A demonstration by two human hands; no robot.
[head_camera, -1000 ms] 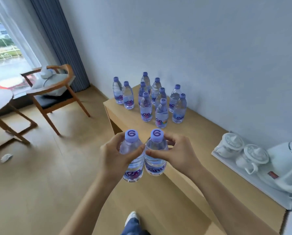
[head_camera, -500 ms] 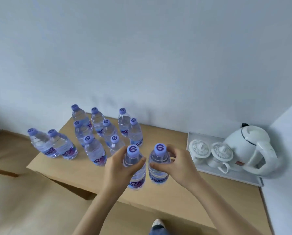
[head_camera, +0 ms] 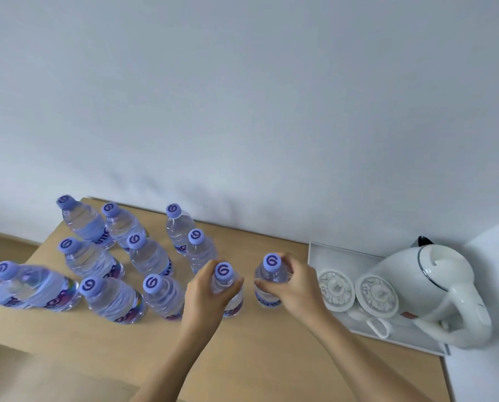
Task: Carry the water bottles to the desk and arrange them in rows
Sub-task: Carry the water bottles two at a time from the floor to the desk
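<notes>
Two bottles are gripped upright on the desk: one by the left hand, one by the right hand. Rightward a tray carries cups and kettle; other bottles are grouped leftward.

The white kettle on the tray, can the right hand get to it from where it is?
Probably yes. The right hand grips a bottle just left of the tray. Only two lidded cups sit before the kettle, but it must let go first.
</notes>
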